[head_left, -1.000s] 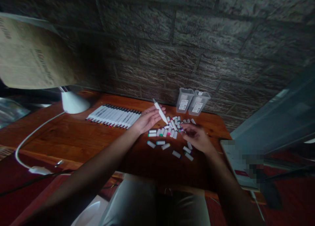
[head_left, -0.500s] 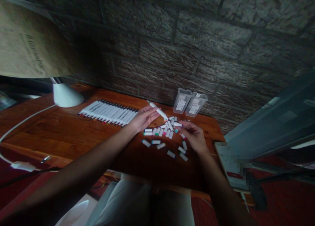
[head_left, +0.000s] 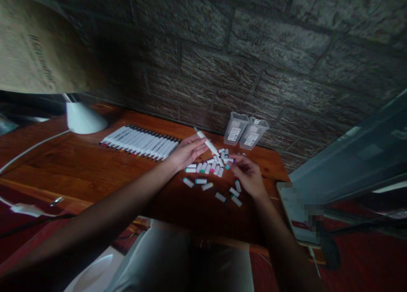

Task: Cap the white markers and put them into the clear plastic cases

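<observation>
My left hand (head_left: 187, 152) holds a white marker (head_left: 207, 143) slanted over a wooden desk (head_left: 79, 173), its lower tip pointing into a heap of loose marker caps (head_left: 211, 168). My right hand (head_left: 248, 175) sits just right of the heap, with a white cap (head_left: 229, 160) pinched in its fingertips. More caps lie scattered in front of the heap, near my right wrist. A neat row of capped markers (head_left: 140, 141) lies to the left of my left hand.
Two clear plastic boxes (head_left: 246, 133) stand against the stone wall behind the caps. A white lamp base (head_left: 84, 118) with its cable and a paper shade is at far left. A notebook or tablet (head_left: 297, 211) lies off the desk's right edge.
My right hand has lifted a cap out of the heap and brought it toward the marker's tip. My left hand keeps the marker almost in place.
</observation>
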{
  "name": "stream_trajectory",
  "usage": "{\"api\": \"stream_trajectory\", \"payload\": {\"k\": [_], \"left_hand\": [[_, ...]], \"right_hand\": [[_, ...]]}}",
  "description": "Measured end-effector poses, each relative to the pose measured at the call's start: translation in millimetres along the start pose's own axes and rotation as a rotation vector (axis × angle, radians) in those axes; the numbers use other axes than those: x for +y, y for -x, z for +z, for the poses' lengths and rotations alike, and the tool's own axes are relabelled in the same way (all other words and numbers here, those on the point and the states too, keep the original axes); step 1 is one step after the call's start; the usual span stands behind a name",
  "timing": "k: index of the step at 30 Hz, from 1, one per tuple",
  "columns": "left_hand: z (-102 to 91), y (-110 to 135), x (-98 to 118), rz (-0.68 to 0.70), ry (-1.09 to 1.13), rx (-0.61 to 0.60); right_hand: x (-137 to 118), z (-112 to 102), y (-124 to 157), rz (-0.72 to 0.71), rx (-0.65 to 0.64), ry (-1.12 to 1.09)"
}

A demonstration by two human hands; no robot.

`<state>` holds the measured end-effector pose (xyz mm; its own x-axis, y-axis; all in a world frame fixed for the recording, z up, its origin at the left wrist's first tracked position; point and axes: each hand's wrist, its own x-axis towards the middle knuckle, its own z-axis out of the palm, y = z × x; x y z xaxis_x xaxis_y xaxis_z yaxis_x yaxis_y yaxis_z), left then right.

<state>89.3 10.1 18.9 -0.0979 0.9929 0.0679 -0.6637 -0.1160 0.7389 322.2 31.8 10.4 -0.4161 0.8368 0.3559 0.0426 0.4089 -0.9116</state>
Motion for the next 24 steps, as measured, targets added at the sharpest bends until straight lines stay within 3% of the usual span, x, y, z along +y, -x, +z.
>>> {"api": "stream_trajectory", "payload": {"k": [4,11,17,24], "left_hand": [[6.7,4.6,0.2,-0.033,0.014,-0.024],[6.8,5.4,-0.6,-0.043,0.007,-0.038],[6.6,5.7,-4.3,0.019,-0.064,-0.040],[7.9,8.1,-0.8,-0.004,-0.109,-0.043]], "right_hand": [[2.0,3.7,1.1,-0.049,0.044,0.069],[-2.1,-3.2,-3.0,-0.003,0.257,-0.024],[-1.9,-0.6,-3.0,0.014,0.168,-0.017],[8.3,-3.0,-6.9,0.021,0.210,-0.091]]}}
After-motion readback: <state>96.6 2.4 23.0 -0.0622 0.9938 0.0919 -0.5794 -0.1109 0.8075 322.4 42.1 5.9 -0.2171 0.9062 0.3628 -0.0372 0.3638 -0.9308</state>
